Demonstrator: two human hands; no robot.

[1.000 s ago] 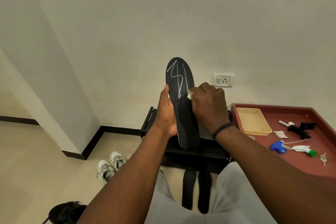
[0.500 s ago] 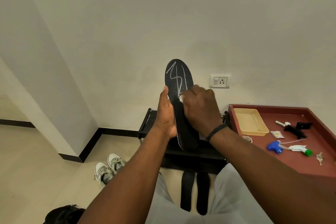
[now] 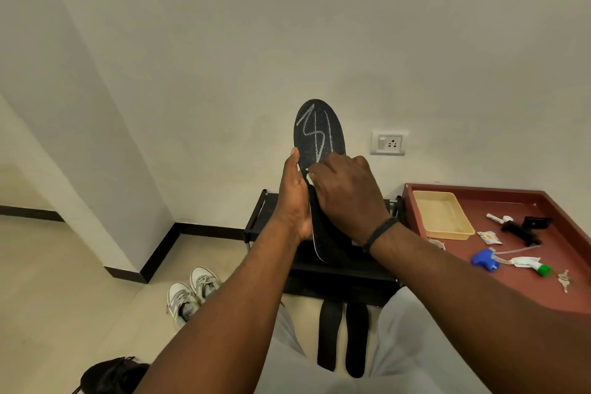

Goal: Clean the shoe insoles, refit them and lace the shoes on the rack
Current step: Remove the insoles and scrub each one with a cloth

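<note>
A black insole (image 3: 319,134) with a white chalk scribble stands upright in front of me. My left hand (image 3: 294,198) grips its left edge near the middle. My right hand (image 3: 347,192) holds a small white wipe (image 3: 309,176) pressed against the insole's face, just below the scribble. Two more black insoles (image 3: 342,334) lie on the floor between my knees. A pair of white and grey sneakers (image 3: 192,294) sits on the floor to the left. A black shoe (image 3: 112,376) shows at the bottom left. The black shoe rack (image 3: 339,269) stands against the wall behind the insole.
A red-brown tray table (image 3: 518,294) at the right holds a beige tub (image 3: 443,214), a blue and green spray head (image 3: 508,262), a sachet, a black tool and keys. A wall socket (image 3: 388,143) is right of the insole. A wall corner juts out at the left.
My right hand with the wipe has slid up and to the left across the insole, and the lower part of the chalk mark is now covered or gone. My view has shifted slightly.
</note>
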